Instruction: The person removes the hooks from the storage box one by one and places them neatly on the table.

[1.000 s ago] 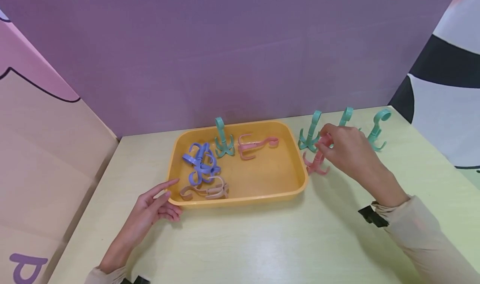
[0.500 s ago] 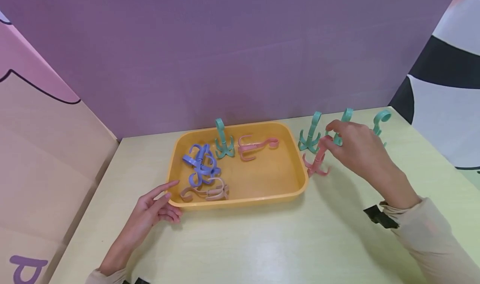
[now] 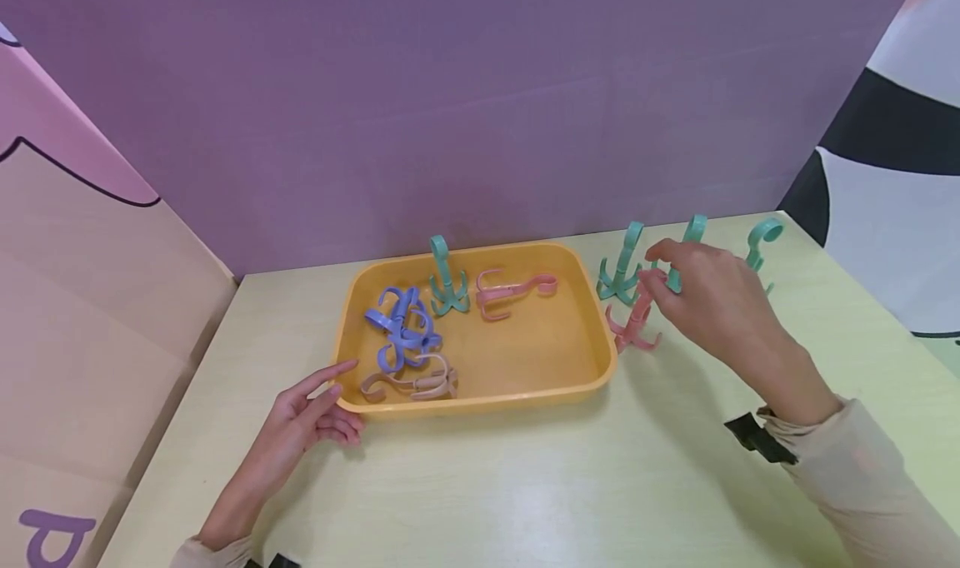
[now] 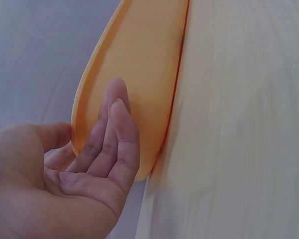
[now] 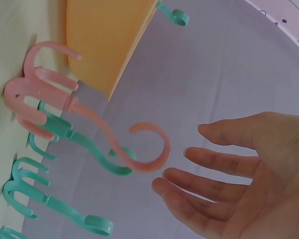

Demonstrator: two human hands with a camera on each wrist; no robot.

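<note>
A pink multi-prong hanging hook (image 3: 636, 322) stands upright on the table, prongs down, just right of the yellow tray (image 3: 517, 356). My right hand (image 3: 708, 297) is beside its curled top. From the right wrist view, that hand's fingers are loosely extended, with a visible gap between them and the pink hook (image 5: 50, 94). At the tray's near left corner my left hand (image 3: 296, 414) touches the rim, index finger reaching over the edge. The left wrist view has its other fingers loosely extended along the tray's outer wall (image 4: 139, 50).
Three green hooks stand at the right: one behind the pink one (image 3: 622, 268), two partly hidden by my hand. Inside the tray lie blue hooks (image 3: 405, 326), a beige hook (image 3: 431, 382) and a pink hook (image 3: 513, 291); a green hook (image 3: 442, 276) stands upright there. A purple wall rises behind.
My right hand has let go of the standing pink hook and drawn slightly to the right. The hook stays upright. My left hand and the tray have not visibly moved.
</note>
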